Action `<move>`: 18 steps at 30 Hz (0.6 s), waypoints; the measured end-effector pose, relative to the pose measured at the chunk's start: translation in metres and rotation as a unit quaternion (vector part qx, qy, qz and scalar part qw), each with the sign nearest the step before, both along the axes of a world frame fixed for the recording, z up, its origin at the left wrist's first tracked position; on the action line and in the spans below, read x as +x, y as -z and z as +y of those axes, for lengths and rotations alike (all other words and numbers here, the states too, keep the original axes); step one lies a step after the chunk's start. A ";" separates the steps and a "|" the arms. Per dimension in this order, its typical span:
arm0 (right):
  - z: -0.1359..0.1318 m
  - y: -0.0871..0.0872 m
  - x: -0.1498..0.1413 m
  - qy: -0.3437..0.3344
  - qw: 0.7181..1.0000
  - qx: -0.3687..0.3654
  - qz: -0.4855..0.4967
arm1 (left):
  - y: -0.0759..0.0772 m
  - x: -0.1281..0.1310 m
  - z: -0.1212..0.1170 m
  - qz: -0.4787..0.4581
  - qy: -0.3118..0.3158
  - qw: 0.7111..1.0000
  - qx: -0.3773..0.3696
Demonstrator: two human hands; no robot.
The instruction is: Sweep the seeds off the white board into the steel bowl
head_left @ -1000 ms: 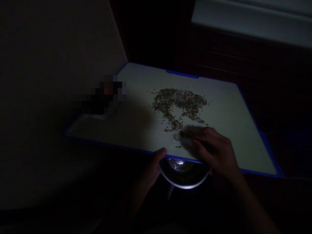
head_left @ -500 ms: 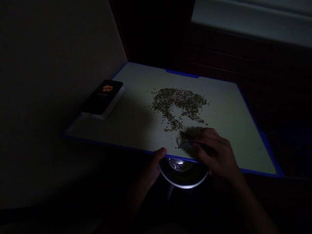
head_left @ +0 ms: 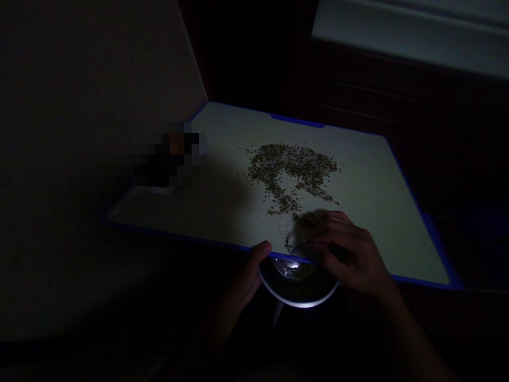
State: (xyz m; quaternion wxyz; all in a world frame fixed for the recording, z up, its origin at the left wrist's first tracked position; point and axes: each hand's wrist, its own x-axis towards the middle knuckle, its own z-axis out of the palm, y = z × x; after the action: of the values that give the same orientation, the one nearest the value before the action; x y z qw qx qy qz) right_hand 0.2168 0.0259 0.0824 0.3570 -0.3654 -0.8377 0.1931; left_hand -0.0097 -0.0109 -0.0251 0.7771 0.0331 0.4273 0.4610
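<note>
Small dark-green seeds or grains (head_left: 296, 159) lie spread over a pale board (head_left: 191, 212) with a blue rim. My right hand (head_left: 353, 249) is closed on a thin, curved utensil (head_left: 308, 244) at the board's near edge; darkness hides its exact kind. A few grains lie by those fingers. Below the edge, my left hand (head_left: 252, 270) grips a shiny metal bowl (head_left: 304, 304) by its left side, with the thumb up against the board's rim. Some of the same green grains sit inside the bowl, whose far part is hidden under the board.
At the board's left side rests a dark-topped box-like object (head_left: 161, 164), blurred out. A wall (head_left: 99, 79) rises along that side. Past the board, a pale ledge (head_left: 397, 40) shows at the upper right. The surroundings are very dark.
My right hand has drawn slightly down toward me, bringing the utensil to the board's near rim above the bowl. My left hand and the bowl have barely moved.
</note>
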 end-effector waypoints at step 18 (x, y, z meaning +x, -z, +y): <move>-0.001 0.000 -0.002 0.026 1.000 0.006 -0.006 | -0.007 0.002 0.002 0.024 0.001 0.999 0.023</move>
State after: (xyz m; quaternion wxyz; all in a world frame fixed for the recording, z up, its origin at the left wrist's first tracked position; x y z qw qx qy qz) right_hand 0.2153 0.0247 0.0825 0.3588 -0.3860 -0.8314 0.1763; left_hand -0.0079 -0.0086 -0.0185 0.7662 0.0624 0.4350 0.4687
